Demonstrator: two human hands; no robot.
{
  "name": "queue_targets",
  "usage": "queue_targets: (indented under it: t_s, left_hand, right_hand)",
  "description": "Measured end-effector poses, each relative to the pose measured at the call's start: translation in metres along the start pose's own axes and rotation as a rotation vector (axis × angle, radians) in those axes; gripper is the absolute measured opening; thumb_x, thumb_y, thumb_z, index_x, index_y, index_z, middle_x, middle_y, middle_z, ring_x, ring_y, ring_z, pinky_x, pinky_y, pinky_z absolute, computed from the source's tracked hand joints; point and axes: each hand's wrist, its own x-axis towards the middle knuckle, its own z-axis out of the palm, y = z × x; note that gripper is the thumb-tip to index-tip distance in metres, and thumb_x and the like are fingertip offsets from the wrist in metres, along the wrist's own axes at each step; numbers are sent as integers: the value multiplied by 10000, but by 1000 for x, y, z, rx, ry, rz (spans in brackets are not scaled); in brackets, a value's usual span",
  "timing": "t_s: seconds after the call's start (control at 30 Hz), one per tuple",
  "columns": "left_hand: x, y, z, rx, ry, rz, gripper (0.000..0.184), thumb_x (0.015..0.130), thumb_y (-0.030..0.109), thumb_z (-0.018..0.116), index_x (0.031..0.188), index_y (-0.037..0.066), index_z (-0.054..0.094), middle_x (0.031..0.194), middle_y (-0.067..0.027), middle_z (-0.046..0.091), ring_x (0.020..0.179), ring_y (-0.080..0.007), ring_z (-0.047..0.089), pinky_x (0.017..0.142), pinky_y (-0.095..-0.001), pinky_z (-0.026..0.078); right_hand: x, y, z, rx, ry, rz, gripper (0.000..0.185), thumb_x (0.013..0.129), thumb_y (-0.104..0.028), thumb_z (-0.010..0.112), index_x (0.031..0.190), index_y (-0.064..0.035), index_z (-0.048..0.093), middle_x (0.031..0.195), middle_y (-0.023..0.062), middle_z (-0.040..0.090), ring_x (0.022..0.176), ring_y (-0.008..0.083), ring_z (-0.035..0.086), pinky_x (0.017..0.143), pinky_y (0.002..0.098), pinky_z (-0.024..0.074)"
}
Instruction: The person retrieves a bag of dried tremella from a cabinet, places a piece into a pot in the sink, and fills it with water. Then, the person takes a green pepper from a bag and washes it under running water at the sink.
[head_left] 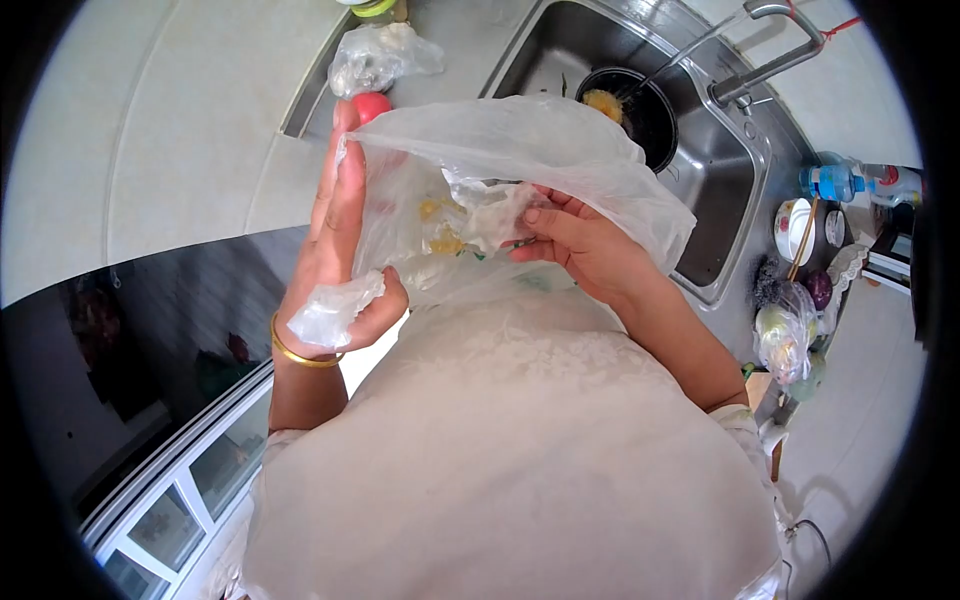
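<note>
A large clear plastic bag (560, 145) is spread in front of my chest, with yellow bits visible inside it. My left hand (340, 240) holds the bag's left side, its fingers stretched upward and the bag's edge caught at them. A crumpled flap of plastic (335, 310) lies across the thumb and palm of that hand. My right hand (585, 240) is at the bag's right side, with thumb and fingers pinching a whitish, crumpled piece of thin plastic (495, 215). Whether that piece is part of the bag I cannot tell.
Beyond the bag, a steel sink (715, 235) holds a black pan (655, 125) with something yellow (605, 103) in it, under a faucet (770, 75). A red round item (372, 106) and a knotted plastic bag (375, 60) stand left. Bottles (835, 183) and a bowl (790, 225) stand right.
</note>
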Motion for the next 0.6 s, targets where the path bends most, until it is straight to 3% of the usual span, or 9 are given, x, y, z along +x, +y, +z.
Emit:
queue_targets:
  t_s: [0.17, 0.27, 0.37, 0.47, 0.6]
  left_hand:
    - [1, 4, 1, 64, -1, -25, 966, 487, 17, 414, 1397, 33, 89, 1426, -262, 76, 1323, -411, 96, 1036, -422, 192]
    - [-2, 0, 0, 43, 11, -34, 961, 493, 12, 412, 1397, 26, 85, 1426, -267, 59, 1330, -392, 88, 1033, -417, 189]
    - [-1, -1, 0, -34, 26, -22, 958, 496, 7, 410, 1399, 28, 87, 1428, -269, 41, 1334, -379, 84, 1029, -410, 193]
    - [-3, 1, 0, -47, 34, -36, 958, 490, -3, 396, 1399, 28, 94, 1429, -266, 36, 1335, -377, 81, 1018, -400, 213]
    - [-7, 0, -1, -5, 46, -28, 952, 492, -12, 391, 1396, 18, 94, 1430, -262, 42, 1334, -371, 98, 1008, -403, 233]
  right_hand:
    - [-10, -4, 6, 95, -23, 61, 191, 856, -77, 518, 1041, -34, 519, 1012, 59, 546, 874, 162, 580, 774, 304, 510]
    - [-25, -12, 13, -139, -145, 23, 153, 845, -44, 524, 996, -27, 517, 956, 52, 553, 857, 146, 575, 754, 300, 519]
    - [-48, -33, 14, -174, -230, -123, 221, 833, -26, 529, 1050, -10, 492, 902, 54, 550, 816, 120, 561, 708, 284, 524]
    - [-74, -67, -4, -247, 38, -482, 220, 841, -1, 504, 1060, -10, 490, 847, 55, 556, 762, 130, 574, 671, 276, 521]
    - [-64, -91, -55, -231, 576, -937, 208, 872, -40, 460, 1072, 12, 486, 912, 94, 591, 738, 156, 592, 653, 267, 509]
